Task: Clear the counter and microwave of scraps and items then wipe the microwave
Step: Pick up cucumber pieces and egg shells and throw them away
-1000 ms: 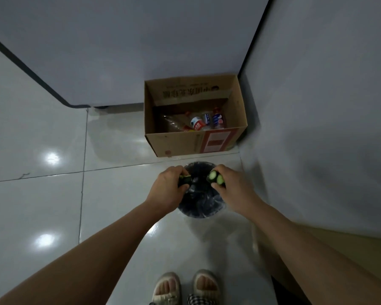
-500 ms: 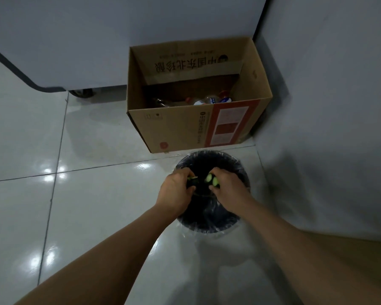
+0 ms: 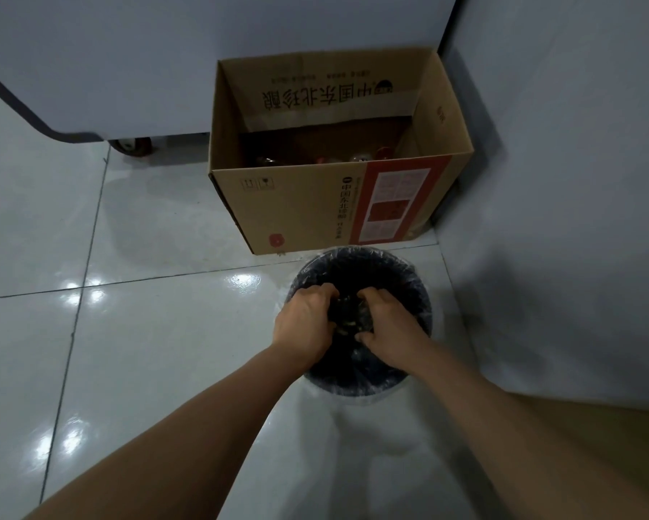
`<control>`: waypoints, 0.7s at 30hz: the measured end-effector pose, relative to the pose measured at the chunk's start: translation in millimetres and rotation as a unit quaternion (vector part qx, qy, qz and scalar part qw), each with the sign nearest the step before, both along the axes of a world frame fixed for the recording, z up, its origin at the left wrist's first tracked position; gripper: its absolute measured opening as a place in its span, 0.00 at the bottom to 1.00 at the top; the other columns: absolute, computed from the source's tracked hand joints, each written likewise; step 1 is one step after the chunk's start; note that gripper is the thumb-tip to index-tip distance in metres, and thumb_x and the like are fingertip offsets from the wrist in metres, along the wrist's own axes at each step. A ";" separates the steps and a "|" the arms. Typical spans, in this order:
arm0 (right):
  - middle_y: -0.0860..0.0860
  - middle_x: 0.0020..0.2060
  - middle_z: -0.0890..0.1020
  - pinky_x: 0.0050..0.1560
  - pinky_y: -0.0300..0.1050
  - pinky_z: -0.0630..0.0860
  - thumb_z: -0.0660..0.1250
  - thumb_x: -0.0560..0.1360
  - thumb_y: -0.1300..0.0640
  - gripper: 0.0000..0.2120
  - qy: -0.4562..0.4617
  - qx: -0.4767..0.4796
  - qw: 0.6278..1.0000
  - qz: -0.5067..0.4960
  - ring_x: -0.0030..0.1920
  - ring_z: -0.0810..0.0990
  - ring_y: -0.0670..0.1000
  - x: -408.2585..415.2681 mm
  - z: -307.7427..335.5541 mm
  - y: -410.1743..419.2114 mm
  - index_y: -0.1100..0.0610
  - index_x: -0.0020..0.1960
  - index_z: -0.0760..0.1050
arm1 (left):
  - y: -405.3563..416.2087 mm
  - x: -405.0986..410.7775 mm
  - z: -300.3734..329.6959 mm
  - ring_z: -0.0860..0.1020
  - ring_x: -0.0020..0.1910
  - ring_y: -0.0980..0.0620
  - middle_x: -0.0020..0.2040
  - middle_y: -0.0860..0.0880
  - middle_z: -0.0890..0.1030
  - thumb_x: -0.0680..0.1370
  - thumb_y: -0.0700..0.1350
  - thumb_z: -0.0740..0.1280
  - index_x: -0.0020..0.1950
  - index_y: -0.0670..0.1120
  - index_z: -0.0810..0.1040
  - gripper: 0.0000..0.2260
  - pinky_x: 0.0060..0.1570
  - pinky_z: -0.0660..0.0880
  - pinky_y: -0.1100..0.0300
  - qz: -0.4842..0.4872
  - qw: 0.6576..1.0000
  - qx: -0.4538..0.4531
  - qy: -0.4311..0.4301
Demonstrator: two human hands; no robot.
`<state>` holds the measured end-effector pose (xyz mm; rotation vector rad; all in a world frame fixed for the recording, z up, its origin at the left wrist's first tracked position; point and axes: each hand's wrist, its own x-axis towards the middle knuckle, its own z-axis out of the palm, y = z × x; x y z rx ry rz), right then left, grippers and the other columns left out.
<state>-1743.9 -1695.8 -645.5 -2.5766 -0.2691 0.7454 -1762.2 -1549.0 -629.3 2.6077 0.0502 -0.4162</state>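
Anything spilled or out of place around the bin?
Nothing stands out. Both hands, left and right, are down inside the bin, its liner over the rim. No scraps show on the floor. The box stands upright behind the bin.
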 end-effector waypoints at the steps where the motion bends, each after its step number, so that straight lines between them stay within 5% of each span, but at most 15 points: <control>1: 0.55 0.63 0.68 0.62 0.50 0.71 0.72 0.71 0.57 0.31 0.002 -0.006 1.000 0.003 0.64 0.68 0.55 -0.8 5.7 -0.7 0.55 0.69 0.62 | 0.8 -1.4 5.2 0.76 0.57 0.49 0.59 0.49 0.78 0.73 0.39 0.68 0.61 0.49 0.73 0.18 0.51 0.76 0.56 0.000 1.000 0.002 0.005; 9: 0.51 0.68 0.64 0.67 0.49 0.67 0.72 0.71 0.55 0.33 0.030 -0.020 0.999 0.005 0.68 0.65 0.53 -12.9 104.2 -7.0 0.52 0.71 0.60 | 12.3 -11.7 104.2 0.75 0.58 0.49 0.63 0.50 0.75 0.74 0.41 0.67 0.67 0.50 0.70 0.21 0.47 0.73 0.58 -0.012 0.998 0.029 0.051; 21: 0.53 0.64 0.69 0.64 0.49 0.69 0.72 0.71 0.56 0.29 -0.002 -0.010 0.999 0.044 0.65 0.67 0.54 -4.4 343.6 -10.3 0.55 0.68 0.63 | 26.3 -2.1 333.9 0.77 0.58 0.50 0.61 0.51 0.77 0.74 0.44 0.70 0.65 0.52 0.72 0.20 0.50 0.77 0.54 0.024 0.997 0.068 0.025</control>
